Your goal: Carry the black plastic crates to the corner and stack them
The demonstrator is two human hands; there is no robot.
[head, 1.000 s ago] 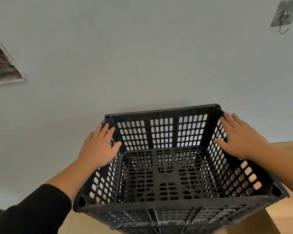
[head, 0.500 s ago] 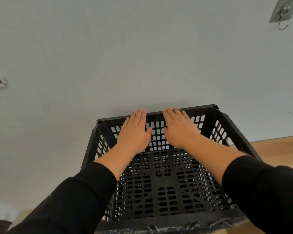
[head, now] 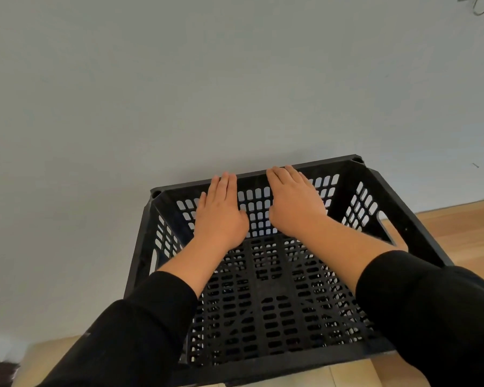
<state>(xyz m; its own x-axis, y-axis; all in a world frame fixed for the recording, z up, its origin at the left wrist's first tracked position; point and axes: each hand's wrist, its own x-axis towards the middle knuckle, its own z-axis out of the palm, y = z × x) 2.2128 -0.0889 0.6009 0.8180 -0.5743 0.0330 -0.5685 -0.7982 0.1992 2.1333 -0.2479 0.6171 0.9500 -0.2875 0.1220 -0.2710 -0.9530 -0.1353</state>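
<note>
Pale grey wall (head: 207, 93) fills the view, wooden floor (head: 458, 227) showing at the right and lower left. Right up against that wall sits the black crate (head: 274, 303), open side up, its slotted base in plain sight. Both arms reach in, black sleeves (head: 430, 317) pushed back from the wrists. The left hand (head: 221, 216) lies flat on the inside of the far wall, fingers (head: 224, 185) straight and close together, tips at the top rim. The right hand (head: 294, 202) does the same just beside it, fingers extended, tips touching the rim. Neither hand curls round anything; both press flat. A metal hook (head: 479, 5) peeks in at the top right corner.
</note>
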